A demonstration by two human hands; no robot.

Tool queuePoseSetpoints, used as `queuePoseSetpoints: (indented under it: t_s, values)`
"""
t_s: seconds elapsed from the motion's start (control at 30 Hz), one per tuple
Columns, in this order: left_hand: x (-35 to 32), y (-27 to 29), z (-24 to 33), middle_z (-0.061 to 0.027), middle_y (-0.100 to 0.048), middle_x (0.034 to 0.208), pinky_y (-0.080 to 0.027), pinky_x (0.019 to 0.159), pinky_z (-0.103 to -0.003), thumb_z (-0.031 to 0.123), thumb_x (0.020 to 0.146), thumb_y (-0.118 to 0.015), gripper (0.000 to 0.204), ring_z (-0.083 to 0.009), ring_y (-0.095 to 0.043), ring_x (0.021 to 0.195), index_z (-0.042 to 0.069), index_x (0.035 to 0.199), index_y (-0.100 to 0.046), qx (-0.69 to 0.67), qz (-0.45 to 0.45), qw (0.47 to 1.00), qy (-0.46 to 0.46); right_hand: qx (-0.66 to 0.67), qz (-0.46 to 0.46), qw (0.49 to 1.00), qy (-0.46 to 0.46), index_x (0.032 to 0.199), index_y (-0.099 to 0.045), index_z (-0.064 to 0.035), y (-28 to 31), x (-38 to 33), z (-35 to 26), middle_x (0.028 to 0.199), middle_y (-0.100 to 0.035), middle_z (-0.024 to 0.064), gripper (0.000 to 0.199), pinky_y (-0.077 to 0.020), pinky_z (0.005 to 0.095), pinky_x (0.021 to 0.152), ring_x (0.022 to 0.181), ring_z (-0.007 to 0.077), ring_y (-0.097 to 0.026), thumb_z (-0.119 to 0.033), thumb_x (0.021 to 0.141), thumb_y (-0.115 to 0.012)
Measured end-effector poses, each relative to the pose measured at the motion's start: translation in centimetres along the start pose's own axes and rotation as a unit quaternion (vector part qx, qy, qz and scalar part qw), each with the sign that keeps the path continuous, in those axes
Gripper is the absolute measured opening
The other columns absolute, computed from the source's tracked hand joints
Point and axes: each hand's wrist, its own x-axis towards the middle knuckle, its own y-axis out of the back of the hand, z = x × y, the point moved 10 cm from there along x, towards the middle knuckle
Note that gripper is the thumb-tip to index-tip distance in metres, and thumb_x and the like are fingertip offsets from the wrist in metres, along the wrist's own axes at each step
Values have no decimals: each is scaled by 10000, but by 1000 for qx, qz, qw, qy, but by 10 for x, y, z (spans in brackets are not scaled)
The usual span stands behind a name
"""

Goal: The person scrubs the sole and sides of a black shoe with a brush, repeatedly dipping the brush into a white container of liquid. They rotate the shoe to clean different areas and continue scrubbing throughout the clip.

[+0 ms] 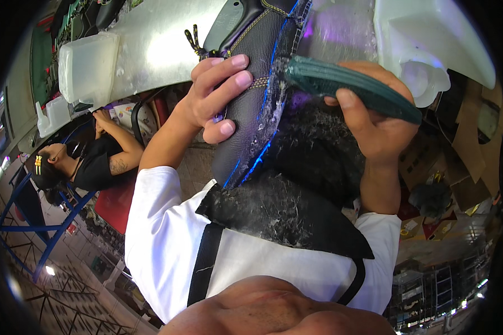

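At 12 o'clock, partly over the worktop [151, 61], sits the dark shoe [243, 109], lower end pointing 7 o'clock toward the black apron [279, 209]. Left hand [207, 100] comes in from 8, grip clamped on it, fingertips on the upper face; underside hidden. Probably held there to steady it and leave the blue-lined edge exposed. Right hand [377, 120] at 2, grip pinching the green brush [355, 89], thumb against handle. Handle trails to 4, so bristles reach the edge, apparently touching. Clear tub [89, 64] at 10, white jug [436, 33] at 2, both outside the hands' space.
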Motion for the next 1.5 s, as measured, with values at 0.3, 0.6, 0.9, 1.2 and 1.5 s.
queuePoseSetpoints:
  t_s: [0.3,0.6,0.9,1.2,1.5]
  values:
    - [-8,-6,6,-196,-583,1336,-456,941,-505,202,963,-643,691,-412,-652,1119,285,1505,-223,28,46,997,-49,-92,99,990,-49,1026,-725,62,13,15,15,926,-760,86,206,-586,243,723,801,107,-713,-30,856,-800]
    - [-11,-6,5,-200,-579,1334,-454,939,-512,203,961,-641,692,-413,-650,1114,280,1511,-227,24,55,997,-49,-216,116,969,-3,1083,-657,141,16,27,18,933,-745,172,202,-624,301,792,830,198,-747,51,915,-723]
    - [-11,-7,4,-184,-598,1325,-443,962,-503,227,974,-623,683,-397,-661,1109,285,1521,-220,36,52,996,-64,-64,-79,993,59,1121,-671,149,1,11,-3,1090,-706,275,226,-618,318,754,867,246,-732,92,903,-687]
    - [-4,-8,4,-170,-608,1341,-425,1005,-502,224,1006,-561,599,-386,-659,1134,300,1505,-237,33,-19,996,-81,-11,-161,987,-12,1057,-680,131,-3,12,-5,1042,-706,272,222,-603,317,710,810,238,-724,56,853,-725]
    - [7,-7,2,-192,-632,1330,-492,902,-468,217,1010,-538,517,-391,-656,1119,291,1448,-272,37,-54,994,-86,17,-188,979,77,974,-661,100,-16,-5,-30,950,-714,265,168,-614,366,675,806,302,-736,24,835,-719]
